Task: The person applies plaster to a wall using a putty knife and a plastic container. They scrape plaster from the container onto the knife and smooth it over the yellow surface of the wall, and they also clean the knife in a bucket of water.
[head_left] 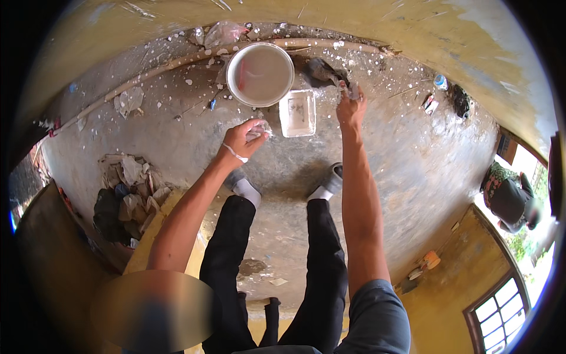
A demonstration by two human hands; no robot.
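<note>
My left hand is closed round a crumpled clear-whitish piece that looks like plastic; a white band circles that wrist. In front of it stands a round white bucket holding cloudy liquid, with something pinkish showing in it. Right of the bucket, a white rectangular plastic tub sits on the floor, its inside smeared. Beyond the tub, my right hand pinches the near end of a dark plastic bag, with a whitish bit at the fingertips. The bag's far part lies on the floor.
A long pole runs along the wall behind the bucket. White flecks and scraps cover the floor. At left is a heap of paper and bags. A can lies far right; another person is outside the doorway.
</note>
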